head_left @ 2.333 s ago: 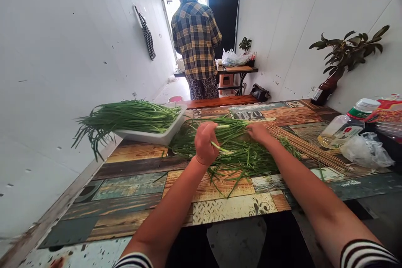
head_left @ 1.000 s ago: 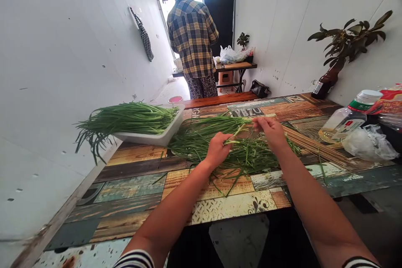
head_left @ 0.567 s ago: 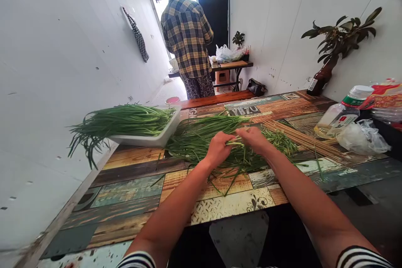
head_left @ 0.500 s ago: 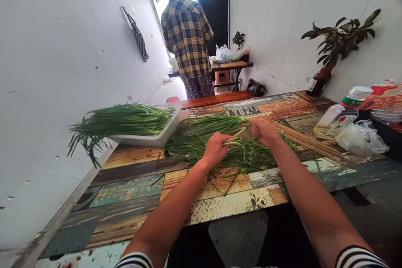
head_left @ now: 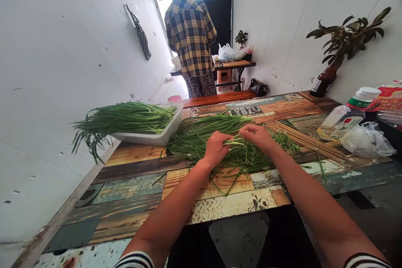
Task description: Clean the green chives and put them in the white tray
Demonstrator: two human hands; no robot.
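A loose pile of green chives [head_left: 201, 138] lies on the patterned table [head_left: 132, 184]. My left hand [head_left: 216, 147] is closed round a small bunch of chive stalks [head_left: 238, 142] over the pile. My right hand [head_left: 257, 135] pinches the same stalks from the right side, and the two hands almost touch. A white tray [head_left: 157, 136] heaped with more chives [head_left: 125, 118] stands at the left, its leaf tips hanging over the table edge. A row of thin bamboo skewers [head_left: 307, 144] lies to the right of my right hand.
A plastic bottle [head_left: 345, 119], a crumpled clear bag [head_left: 367, 142] and a red package [head_left: 389, 96] sit at the right edge. A potted plant in a brown bottle [head_left: 326, 79] stands by the right wall. A person in a plaid shirt [head_left: 190, 37] stands in the passage, back turned.
My right hand reached out to the pile half a second ago and has come back to my left hand with stalks. The left hand stayed on the pile, still gripping its bunch.
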